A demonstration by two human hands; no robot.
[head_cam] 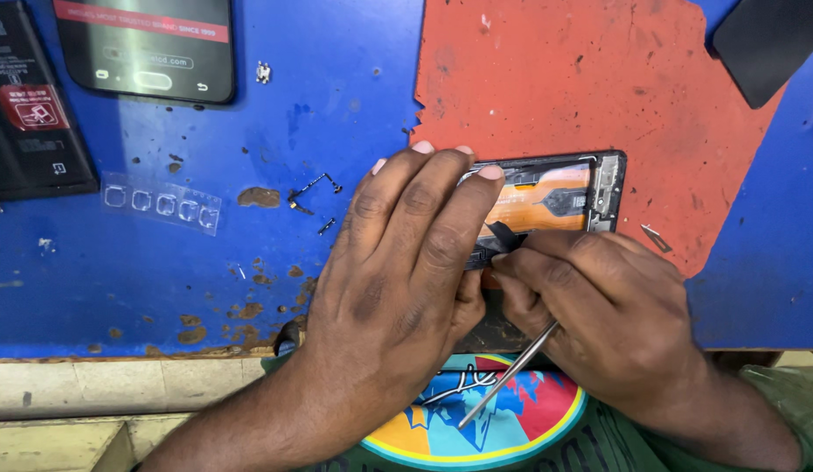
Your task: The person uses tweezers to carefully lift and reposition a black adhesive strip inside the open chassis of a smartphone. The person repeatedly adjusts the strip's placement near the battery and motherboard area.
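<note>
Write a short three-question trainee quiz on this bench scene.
1. True or false: the left hand lies flat on the opened phone.
2. Which hand holds the thin metal tool? A left B right
3. Fill in: the phone lies on a ___ mat.

Key: 1 true. 2 B, the right hand. 3 red.

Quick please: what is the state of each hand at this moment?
Left hand: open, lying flat on the opened phone, pressing it down.
Right hand: closed around a thin metal tool, tip at the phone.
</note>
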